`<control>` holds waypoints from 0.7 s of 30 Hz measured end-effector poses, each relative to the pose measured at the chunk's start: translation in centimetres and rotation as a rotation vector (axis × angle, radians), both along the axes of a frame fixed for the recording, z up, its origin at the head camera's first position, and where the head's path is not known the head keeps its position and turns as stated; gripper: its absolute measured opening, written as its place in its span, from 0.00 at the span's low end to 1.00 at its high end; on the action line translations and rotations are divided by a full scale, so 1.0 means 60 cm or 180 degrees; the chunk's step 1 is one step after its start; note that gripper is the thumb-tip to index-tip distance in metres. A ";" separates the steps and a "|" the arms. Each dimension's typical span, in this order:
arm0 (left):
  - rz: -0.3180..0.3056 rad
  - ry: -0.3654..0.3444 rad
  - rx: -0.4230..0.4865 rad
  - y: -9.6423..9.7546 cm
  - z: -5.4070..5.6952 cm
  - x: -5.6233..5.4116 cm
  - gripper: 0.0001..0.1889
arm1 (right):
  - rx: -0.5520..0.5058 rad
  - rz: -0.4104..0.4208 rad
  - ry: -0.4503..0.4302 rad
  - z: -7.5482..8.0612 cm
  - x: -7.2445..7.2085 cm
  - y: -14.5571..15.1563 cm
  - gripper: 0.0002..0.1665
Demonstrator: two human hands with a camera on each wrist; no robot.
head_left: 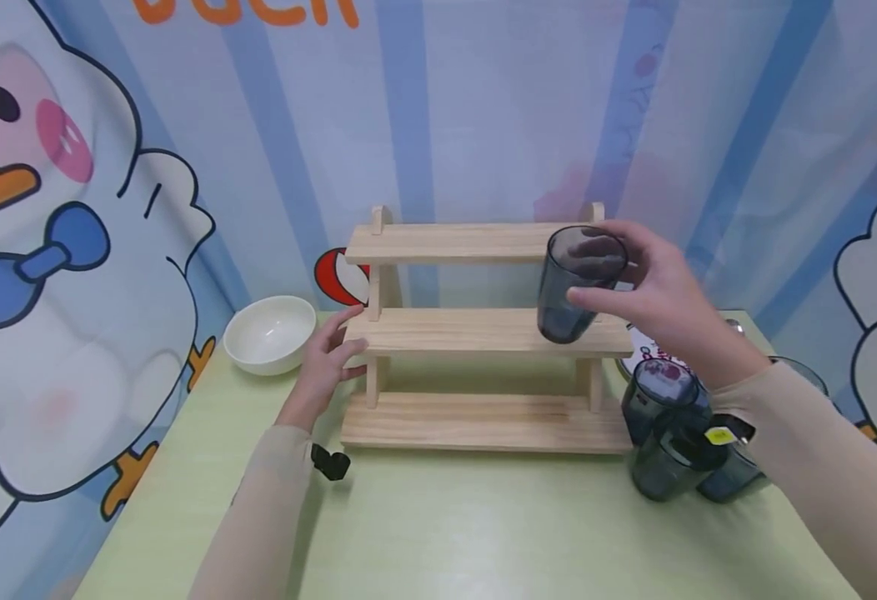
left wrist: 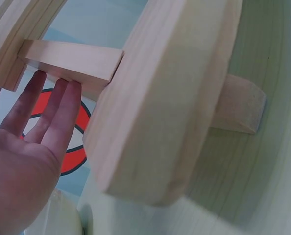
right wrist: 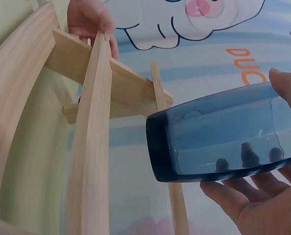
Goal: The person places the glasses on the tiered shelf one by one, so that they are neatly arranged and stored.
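A three-tier wooden display rack (head_left: 483, 332) stands on the table. My left hand (head_left: 323, 364) holds its left end at the middle board; in the left wrist view several fingertips (left wrist: 74, 90) touch the side upright (left wrist: 72, 61). My right hand (head_left: 659, 292) grips a dark tinted, see-through tumbler (head_left: 572, 312) around its side, thumb on the near side and fingers behind. The tumbler is upright, overlapping the right part of the middle board in the head view. In the right wrist view the tumbler (right wrist: 219, 137) has its thick base toward the rack.
Several more dark tumblers (head_left: 667, 467) stand at the rack's right end, partly behind my right forearm. Behind them lies a white printed item (head_left: 641, 350), partly covered. A white bowl (head_left: 270, 335) sits left of the rack. A cartoon duck curtain (head_left: 483, 108) hangs close behind.
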State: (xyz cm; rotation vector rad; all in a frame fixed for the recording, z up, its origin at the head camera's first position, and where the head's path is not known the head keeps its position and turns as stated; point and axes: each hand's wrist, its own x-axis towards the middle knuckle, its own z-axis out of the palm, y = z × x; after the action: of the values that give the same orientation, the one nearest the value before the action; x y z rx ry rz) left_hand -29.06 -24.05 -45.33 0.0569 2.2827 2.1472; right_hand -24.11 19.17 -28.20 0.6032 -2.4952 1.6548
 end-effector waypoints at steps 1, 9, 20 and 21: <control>0.0002 0.0004 -0.0003 0.000 0.000 0.000 0.31 | -0.0041 0.0012 0.0008 0.003 -0.004 -0.009 0.41; 0.0010 -0.0001 0.0023 0.000 0.002 0.001 0.32 | -0.0554 0.0092 0.0025 0.021 -0.052 -0.082 0.41; 0.0026 0.0014 -0.0005 0.001 0.001 0.002 0.30 | -0.0856 -0.0080 -0.0115 0.028 -0.113 -0.145 0.47; 0.0028 0.0017 -0.0006 0.001 0.001 0.002 0.30 | -0.0866 -0.0092 -0.0114 0.030 -0.117 -0.149 0.47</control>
State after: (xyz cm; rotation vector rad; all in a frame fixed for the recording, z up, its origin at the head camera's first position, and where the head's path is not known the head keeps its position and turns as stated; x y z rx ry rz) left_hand -28.96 -23.99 -45.26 0.0528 2.2919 2.1516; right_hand -31.11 10.24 -26.40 0.5076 -2.2317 1.9628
